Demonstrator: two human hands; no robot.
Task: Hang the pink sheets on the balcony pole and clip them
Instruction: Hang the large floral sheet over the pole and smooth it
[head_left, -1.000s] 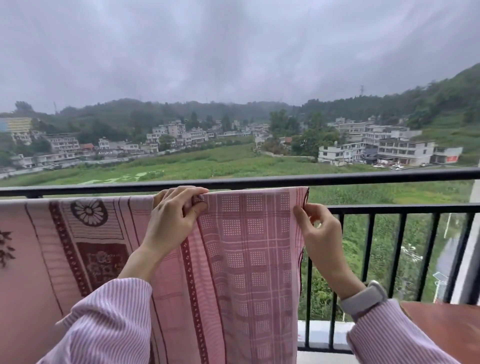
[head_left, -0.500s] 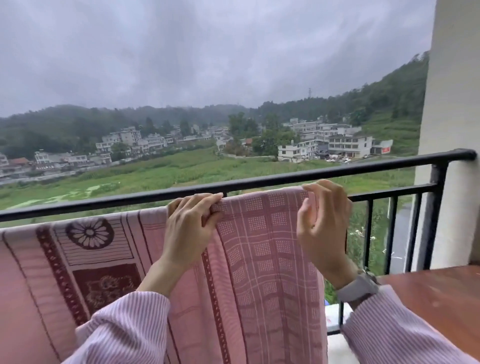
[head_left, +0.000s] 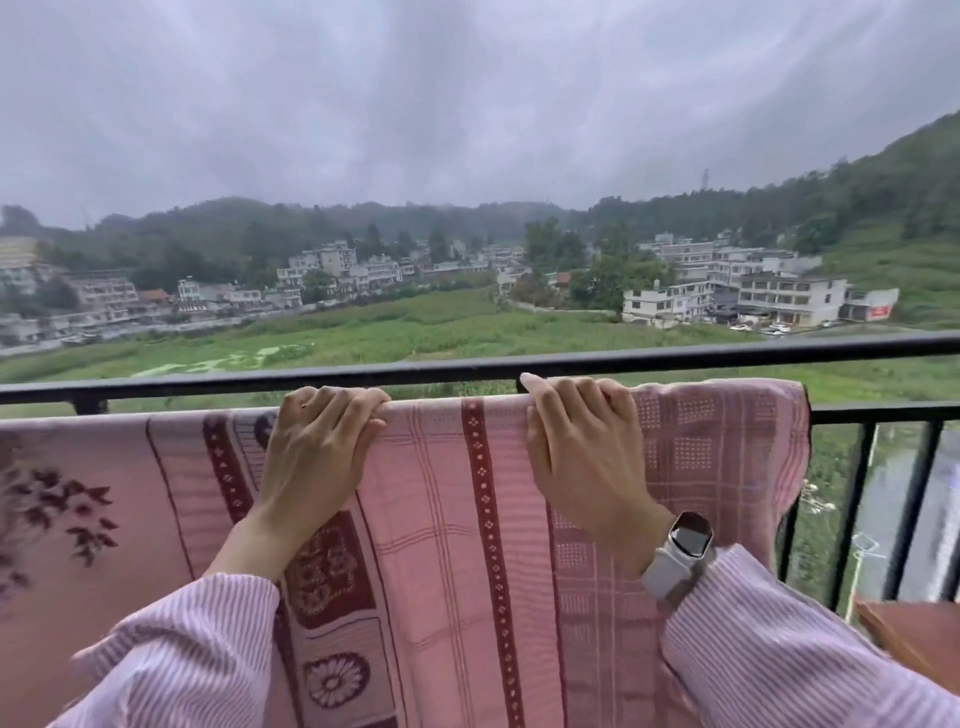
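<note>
A pink sheet (head_left: 447, 519) with dark red borders, flower motifs and a checked pattern hangs over the lower black balcony pole (head_left: 883, 413), below the top rail (head_left: 208, 383). My left hand (head_left: 317, 452) grips the sheet's folded top edge, fingers curled over it. About a hand's width to the right, my right hand (head_left: 582, 447) grips the same edge, with a white watch on its wrist. The sheet's right end (head_left: 800, 415) hangs just right of my right hand. No clips are visible.
Black vertical railing bars (head_left: 857, 499) stand at the right. A brown wooden tabletop corner (head_left: 914, 639) juts in at the lower right. Beyond the rail lie green fields, white buildings and hills under a grey sky.
The view swung back left and the wall at the right left the frame. Both hands now sit on the top fold, further from the sheet's right end. More sheet lies right of my right hand.
</note>
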